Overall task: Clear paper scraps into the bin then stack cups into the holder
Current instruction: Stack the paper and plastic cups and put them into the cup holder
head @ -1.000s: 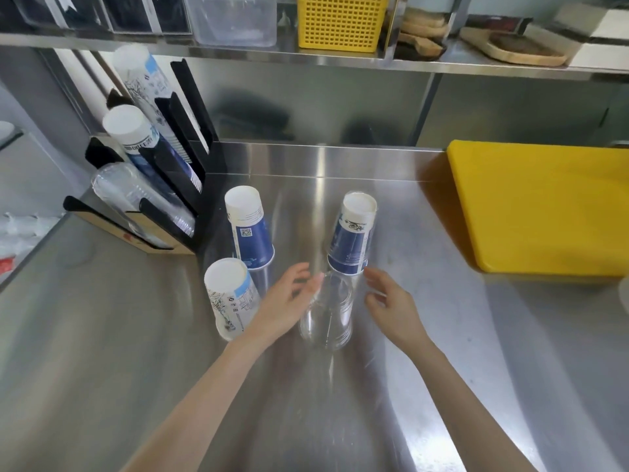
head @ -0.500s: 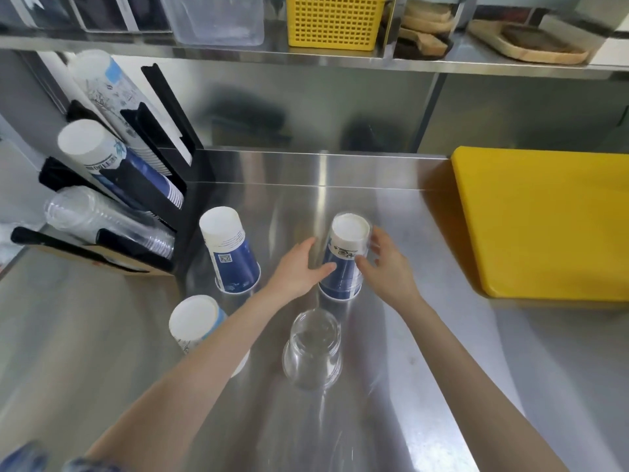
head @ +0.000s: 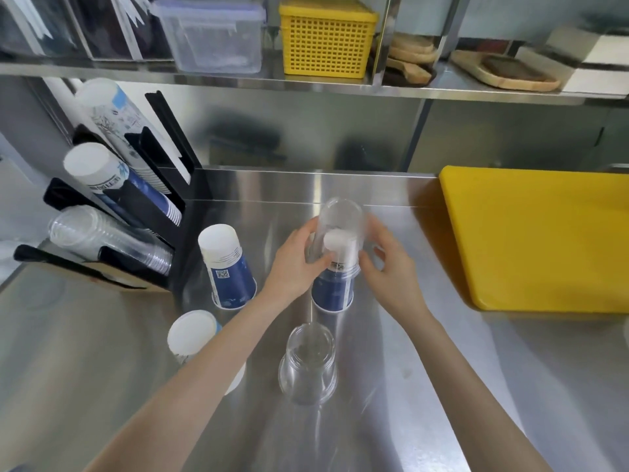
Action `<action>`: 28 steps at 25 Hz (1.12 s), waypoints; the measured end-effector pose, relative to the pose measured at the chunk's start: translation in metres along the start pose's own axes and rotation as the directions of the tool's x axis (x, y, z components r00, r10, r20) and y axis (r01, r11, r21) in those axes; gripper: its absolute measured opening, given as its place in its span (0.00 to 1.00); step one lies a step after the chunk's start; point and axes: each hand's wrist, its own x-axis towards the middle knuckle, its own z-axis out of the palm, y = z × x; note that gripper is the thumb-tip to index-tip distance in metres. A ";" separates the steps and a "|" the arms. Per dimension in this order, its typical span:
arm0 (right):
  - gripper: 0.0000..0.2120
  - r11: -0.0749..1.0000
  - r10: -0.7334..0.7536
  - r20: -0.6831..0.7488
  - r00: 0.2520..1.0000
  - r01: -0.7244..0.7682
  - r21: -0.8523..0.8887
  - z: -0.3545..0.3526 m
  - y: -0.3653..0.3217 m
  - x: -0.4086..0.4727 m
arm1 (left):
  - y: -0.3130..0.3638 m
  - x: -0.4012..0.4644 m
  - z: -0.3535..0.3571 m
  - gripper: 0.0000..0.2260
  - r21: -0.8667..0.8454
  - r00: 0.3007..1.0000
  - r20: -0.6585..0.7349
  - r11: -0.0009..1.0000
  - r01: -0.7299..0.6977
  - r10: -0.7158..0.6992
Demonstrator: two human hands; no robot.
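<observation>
Two hands at frame centre: my left hand (head: 292, 264) grips a clear cup (head: 340, 229) sitting over an inverted blue paper cup (head: 333, 284); my right hand (head: 384, 264) curls loosely beside it, and I cannot tell if it touches. Cup holder (head: 136, 199) stands upper left on the table (head: 442, 386). Best lift the clear cup straight up, steadying the paper cup below, lest both tip.
</observation>
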 end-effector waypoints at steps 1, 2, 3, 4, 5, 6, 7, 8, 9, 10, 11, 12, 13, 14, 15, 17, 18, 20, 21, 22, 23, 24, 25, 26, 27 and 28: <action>0.23 1.000 -0.021 -0.023 1.000 0.021 0.010 -0.004 -0.009 -0.004 | 0.007 -0.004 -0.004 0.26 0.004 0.999 -0.023 1.000 -0.025 0.025; 0.22 0.999 -0.042 -0.046 0.998 0.043 0.013 -0.008 -0.019 -0.009 | 0.015 -0.010 -0.008 0.26 0.012 0.997 -0.050 0.999 -0.050 0.051; 0.22 0.998 -0.062 -0.065 0.996 0.063 0.016 -0.011 -0.029 -0.014 | 0.022 -0.016 -0.013 0.26 0.022 0.994 -0.076 0.997 -0.075 0.077; 0.21 0.996 -0.081 -0.081 0.993 0.083 0.027 -0.015 -0.038 -0.020 | 0.028 -0.023 -0.017 0.26 0.031 0.989 -0.103 0.994 -0.101 0.103; 0.21 0.993 -0.100 -0.092 0.991 0.105 0.047 -0.017 -0.046 -0.027 | 0.032 -0.031 -0.021 0.26 0.037 0.983 -0.128 0.991 -0.126 0.130; 0.20 0.990 -0.117 -0.101 0.988 0.124 0.070 -0.020 -0.052 -0.035 | 0.035 -0.040 -0.025 0.26 0.034 0.978 -0.145 0.988 -0.148 0.152; 0.20 0.986 -0.131 -0.107 0.986 0.140 0.088 -0.021 -0.058 -0.045 | 0.036 -0.051 -0.028 0.26 0.022 0.973 -0.155 0.985 -0.170 0.171; 0.19 0.983 -0.143 -0.107 0.984 0.154 0.101 -0.023 -0.061 -0.055 | 0.036 -0.062 -0.030 0.26 0.007 0.970 -0.156 0.982 -0.188 0.187; 0.19 0.981 -0.151 -0.099 0.984 0.162 0.110 -0.023 -0.062 -0.064 | 0.033 -0.073 -0.032 0.26 -0.006 0.969 -0.153 0.981 -0.196 0.192; 0.18 0.980 -0.155 -0.082 0.984 0.164 0.114 -0.022 -0.062 -0.074 | 0.028 -0.084 -0.032 0.26 -0.014 0.970 -0.150 0.981 -0.194 0.190; 0.18 0.982 -0.151 -0.061 0.987 0.156 0.109 -0.020 -0.059 -0.084 | 0.021 -0.095 -0.031 0.26 -0.022 0.973 -0.147 0.983 -0.185 0.180; 0.18 0.986 -0.133 -0.036 0.991 0.136 0.099 -0.015 -0.055 -0.094 | 0.013 -0.106 -0.029 0.25 -0.034 0.976 -0.144 0.985 -0.168 0.162; 0.18 0.990 -0.106 -0.008 0.994 0.106 0.093 -0.010 -0.051 -0.103 | 0.004 -0.115 -0.028 0.24 -0.050 0.980 -0.139 0.988 -0.147 0.139; 0.19 0.992 -0.080 0.023 0.997 0.077 0.096 -0.005 -0.046 -0.110 | -0.005 -0.123 -0.026 0.24 -0.062 0.985 -0.132 0.990 -0.123 0.114; 0.19 0.993 -0.060 0.052 0.997 0.054 0.109 0.000 -0.041 -0.117 | -0.015 -0.129 -0.024 0.24 -0.063 0.989 -0.121 0.993 -0.096 0.088; 0.21 0.991 -0.034 0.097 0.995 0.021 0.129 0.009 -0.029 -0.127 | -0.032 -0.137 -0.019 0.24 -0.049 0.995 -0.091 0.998 -0.043 0.039; 0.21 0.992 -0.014 0.112 0.994 0.000 0.129 0.013 -0.024 -0.131 | -0.039 -0.140 -0.017 0.24 -0.045 0.998 -0.069 0.999 -0.019 0.016; 0.21 0.989 0.040 0.136 0.990 -0.058 0.136 0.019 -0.014 -0.135 | -0.050 -0.142 -0.011 0.25 -0.033 0.999 -0.031 0.999 0.020 -0.021; 0.21 0.986 0.070 0.150 0.986 -0.092 0.143 0.022 -0.009 -0.137 | -0.056 -0.143 -0.008 0.25 -0.025 0.999 -0.017 0.999 0.038 -0.039; 0.21 0.982 0.100 0.165 0.981 -0.124 0.145 0.025 -0.004 -0.139 | -0.061 -0.144 -0.005 0.25 -0.017 0.998 0.000 0.998 0.059 -0.059; 0.21 0.978 0.124 0.179 0.976 -0.150 0.142 0.027 0.001 -0.142 | -0.066 -0.145 -0.002 0.25 -0.007 0.996 0.021 0.997 0.083 -0.083; 0.21 0.977 0.139 0.191 0.972 -0.167 0.136 0.029 0.005 -0.144 | -0.070 -0.146 0.001 0.25 0.010 0.993 0.041 0.994 0.107 -0.107; 0.21 0.976 0.147 0.201 0.969 -0.175 0.129 0.031 0.008 -0.146 | -0.073 -0.148 0.003 0.25 0.028 0.990 0.056 0.991 0.128 -0.129; 0.21 0.976 0.151 0.210 0.966 -0.179 0.123 0.032 0.011 -0.148 | -0.076 -0.148 0.004 0.25 0.042 0.987 0.066 0.989 0.142 -0.145; 0.22 0.976 0.154 0.217 0.964 -0.183 0.117 0.033 0.014 -0.150 | -0.077 -0.148 0.005 0.25 0.052 0.985 0.072 0.987 0.150 -0.154; 0.22 0.977 0.156 0.221 0.963 -0.184 0.110 0.033 0.015 -0.150 | -0.078 -0.147 0.006 0.26 0.062 0.984 0.078 0.986 0.153 -0.158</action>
